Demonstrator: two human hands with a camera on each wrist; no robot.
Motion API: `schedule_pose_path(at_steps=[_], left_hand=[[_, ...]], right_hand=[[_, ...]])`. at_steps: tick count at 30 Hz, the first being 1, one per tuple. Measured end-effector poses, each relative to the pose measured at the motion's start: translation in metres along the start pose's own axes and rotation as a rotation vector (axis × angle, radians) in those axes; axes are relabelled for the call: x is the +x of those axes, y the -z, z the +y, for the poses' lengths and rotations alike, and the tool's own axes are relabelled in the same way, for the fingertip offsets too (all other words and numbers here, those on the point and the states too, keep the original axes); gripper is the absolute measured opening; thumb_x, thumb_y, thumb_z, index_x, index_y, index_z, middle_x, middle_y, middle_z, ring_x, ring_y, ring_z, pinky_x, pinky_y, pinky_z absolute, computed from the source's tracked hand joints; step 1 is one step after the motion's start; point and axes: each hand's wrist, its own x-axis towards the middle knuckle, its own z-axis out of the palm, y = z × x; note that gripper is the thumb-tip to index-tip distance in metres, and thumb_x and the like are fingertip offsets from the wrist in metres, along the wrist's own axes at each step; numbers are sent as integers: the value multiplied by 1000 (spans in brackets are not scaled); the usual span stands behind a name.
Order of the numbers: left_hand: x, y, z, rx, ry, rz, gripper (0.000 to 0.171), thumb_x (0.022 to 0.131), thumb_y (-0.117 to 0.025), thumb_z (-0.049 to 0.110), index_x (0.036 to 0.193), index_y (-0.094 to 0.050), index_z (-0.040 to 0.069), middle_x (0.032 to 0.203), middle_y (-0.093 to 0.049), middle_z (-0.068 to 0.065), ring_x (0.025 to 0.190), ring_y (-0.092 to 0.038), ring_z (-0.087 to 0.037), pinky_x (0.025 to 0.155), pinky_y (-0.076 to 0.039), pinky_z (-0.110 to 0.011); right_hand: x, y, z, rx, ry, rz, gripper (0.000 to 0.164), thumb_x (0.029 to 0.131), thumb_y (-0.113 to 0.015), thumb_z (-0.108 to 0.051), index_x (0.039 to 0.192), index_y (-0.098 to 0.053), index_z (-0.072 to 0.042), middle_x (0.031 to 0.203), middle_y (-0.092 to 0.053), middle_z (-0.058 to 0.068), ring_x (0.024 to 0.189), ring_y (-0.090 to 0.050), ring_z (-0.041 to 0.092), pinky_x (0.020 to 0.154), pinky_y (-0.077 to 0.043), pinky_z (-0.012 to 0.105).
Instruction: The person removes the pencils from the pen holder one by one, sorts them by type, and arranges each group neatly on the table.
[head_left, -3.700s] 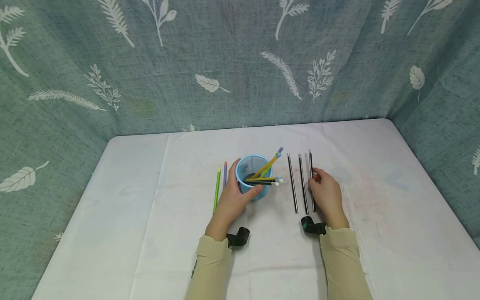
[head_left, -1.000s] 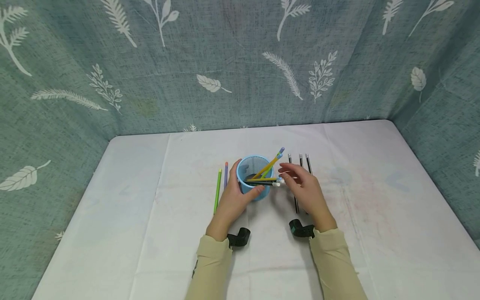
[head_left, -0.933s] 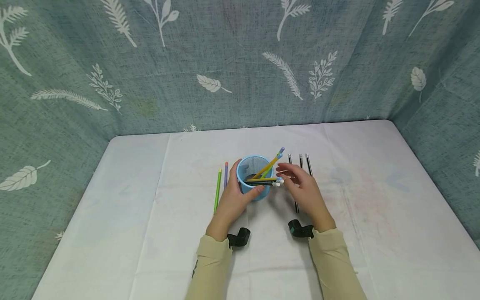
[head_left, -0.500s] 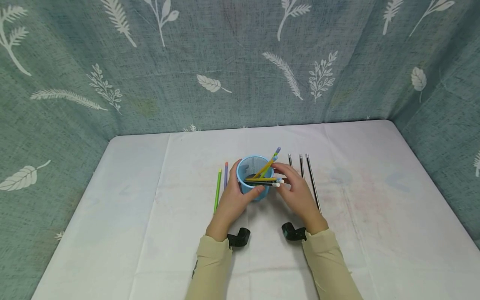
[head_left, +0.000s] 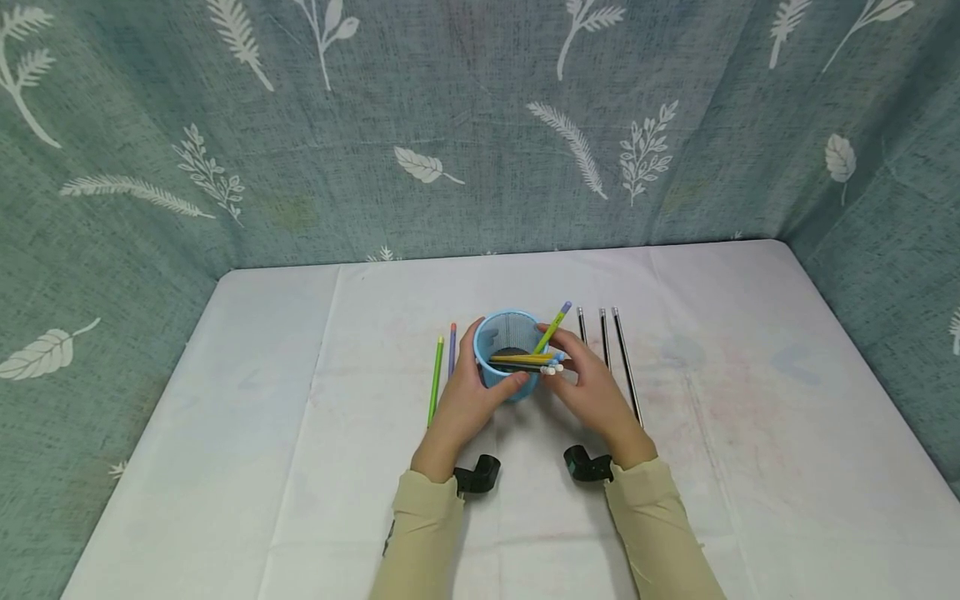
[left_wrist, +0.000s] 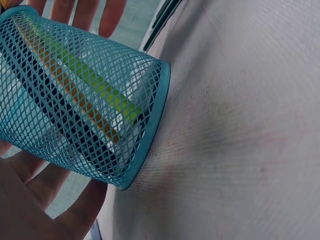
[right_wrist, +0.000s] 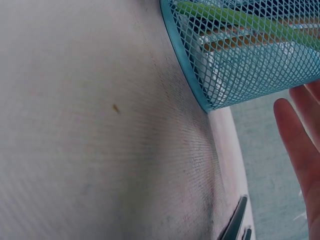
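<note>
A light-blue mesh pen cup [head_left: 484, 342] stands on the table, its base tilted in the left wrist view. My left hand [head_left: 461, 400] grips its left side, thumb at the front and fingers behind. Several pencils lean in it: a green pencil [head_left: 553, 327] rises to the upper right, while yellow pencils [head_left: 517, 358] and black pencils [head_left: 517, 367] lie together across the right rim, eraser ends outward. My right hand [head_left: 596, 400] is at that rim, fingertips behind the pencil ends and thumb below them. Its fingers [right_wrist: 295, 132] look straight in the right wrist view; index contact is partly hidden.
Three dark pencils [head_left: 626, 362] lie in a row right of the cup, partly behind my right hand. Left of it lie a green pencil [head_left: 436, 383] and a purple pencil [head_left: 452, 354]. A patterned grey-green curtain [head_left: 480, 125] hangs behind the white table [head_left: 225, 417].
My right hand set down a dark pencil on the right, then moved left to the cup's rim. The leaning yellow pencil swung down beside the others. My left hand kept its grip.
</note>
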Motion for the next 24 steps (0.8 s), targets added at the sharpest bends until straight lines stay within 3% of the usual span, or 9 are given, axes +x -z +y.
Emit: schedule_pose_path(at_steps=[5, 12, 17, 20, 24], left_hand=[[-1, 2, -1, -1, 2, -15, 92, 70, -69, 52, 138, -9, 42, 134, -35, 4, 120, -38, -21, 92, -35, -46], [-3, 3, 4, 20, 23, 10, 105, 67, -71, 50, 142, 0, 33, 136, -33, 1, 120, -38, -20, 94, -34, -45], [-7, 2, 5, 19, 13, 13, 107, 68, -73, 47, 141, 5, 36, 140, -27, -3, 121, -37, -25, 94, -35, -45], [-4, 0, -6, 59, -22, 19, 106, 65, -71, 54, 139, 4, 42, 140, -24, 3, 122, -35, -20, 93, -34, -45], [-2, 0, -2, 107, -108, 49, 104, 67, -71, 52, 141, 0, 38, 142, -18, 9, 124, -29, -16, 95, -30, -46]], right_hand=[[0, -1, -1, 42, -40, -37, 53, 87, -59, -22, 135, -37, -18, 136, -38, -1, 123, -37, 18, 91, -39, 37], [-1, -4, 1, 104, -116, -82, 61, 85, -60, -18, 137, -31, -29, 137, -36, -2, 122, -37, 16, 93, -37, 40], [-3, 1, -21, 125, -145, -109, 62, 85, -60, -15, 139, -30, -20, 138, -35, 8, 123, -37, 21, 94, -37, 40], [-3, 4, -31, 122, -157, -114, 62, 86, -60, -14, 139, -29, -15, 138, -35, 11, 123, -36, 24, 94, -36, 41], [-2, 4, -31, 116, -151, -109, 62, 85, -60, -13, 139, -30, -15, 138, -35, 12, 124, -36, 24, 94, -36, 41]])
